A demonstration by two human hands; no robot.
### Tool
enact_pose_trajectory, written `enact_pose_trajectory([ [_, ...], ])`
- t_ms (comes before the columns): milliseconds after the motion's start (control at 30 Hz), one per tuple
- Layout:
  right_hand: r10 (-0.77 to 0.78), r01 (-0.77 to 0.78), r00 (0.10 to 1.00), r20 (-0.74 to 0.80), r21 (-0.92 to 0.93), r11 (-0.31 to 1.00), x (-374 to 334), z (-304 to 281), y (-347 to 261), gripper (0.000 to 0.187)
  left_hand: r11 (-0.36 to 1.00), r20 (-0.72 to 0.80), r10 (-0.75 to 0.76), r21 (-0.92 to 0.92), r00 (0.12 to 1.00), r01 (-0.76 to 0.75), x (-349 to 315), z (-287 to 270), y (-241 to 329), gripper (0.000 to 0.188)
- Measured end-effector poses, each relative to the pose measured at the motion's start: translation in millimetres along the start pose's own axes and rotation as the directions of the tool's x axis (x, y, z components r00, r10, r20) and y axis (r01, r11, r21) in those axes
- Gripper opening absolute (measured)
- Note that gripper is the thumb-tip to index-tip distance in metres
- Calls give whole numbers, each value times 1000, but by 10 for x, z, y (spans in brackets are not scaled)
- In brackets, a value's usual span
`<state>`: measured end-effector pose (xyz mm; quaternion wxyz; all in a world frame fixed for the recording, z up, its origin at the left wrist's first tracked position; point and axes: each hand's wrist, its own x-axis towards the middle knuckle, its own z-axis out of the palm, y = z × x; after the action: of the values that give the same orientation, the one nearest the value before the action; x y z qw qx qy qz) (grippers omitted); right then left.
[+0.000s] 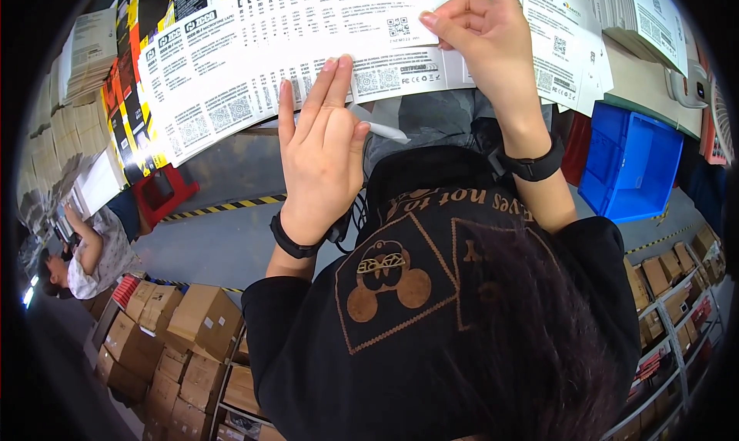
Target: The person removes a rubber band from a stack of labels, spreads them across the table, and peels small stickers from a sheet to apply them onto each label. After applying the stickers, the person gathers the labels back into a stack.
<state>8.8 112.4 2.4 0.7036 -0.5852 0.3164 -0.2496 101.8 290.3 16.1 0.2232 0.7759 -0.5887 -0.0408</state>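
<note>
A fanned row of white printed sheets [292, 52], with black text and square codes, spreads across the table in front of me. My left hand [319, 152] lies with its fingers stretched out, fingertips touching the sheets' near part. Beside its thumb a slim white pointed piece [389, 132] sticks out; whether the hand holds it I cannot tell. My right hand [493, 45] pinches the right edge of a top printed sheet [396, 37] between thumb and fingers. More printed sheets [566, 56] lie to the right of that wrist.
Stacks of white printed pieces [643, 21] stand at the far right and left. A blue plastic crate [635, 164] sits below the table's right side, a red stool [165, 191] at the left. Cardboard boxes [204, 318] fill shelves behind me. Another person [96, 256] works at the left.
</note>
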Motion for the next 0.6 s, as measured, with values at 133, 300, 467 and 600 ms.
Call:
enact_pose_trajectory([
  [133, 18, -18, 1000, -15, -41, 999, 7, 21, -11, 49, 1000, 1, -2, -10, 1000, 2, 11, -11, 5, 16],
  [300, 60, -72, 996, -68, -187, 980, 5, 104, -126, 49, 1000, 5, -4, -4, 1000, 4, 10, 5, 4, 17],
  [467, -121, 6, 984, -132, -651, 759, -38, 213, -178, 51, 1000, 10, -10, 2, 1000, 10, -12, 7, 8, 17],
  [600, -396, 242, 918, -15, -770, 590, -35, 95, 111, 52, 1000, -11, -4, -4, 1000, 4, -14, 3, 12, 16],
])
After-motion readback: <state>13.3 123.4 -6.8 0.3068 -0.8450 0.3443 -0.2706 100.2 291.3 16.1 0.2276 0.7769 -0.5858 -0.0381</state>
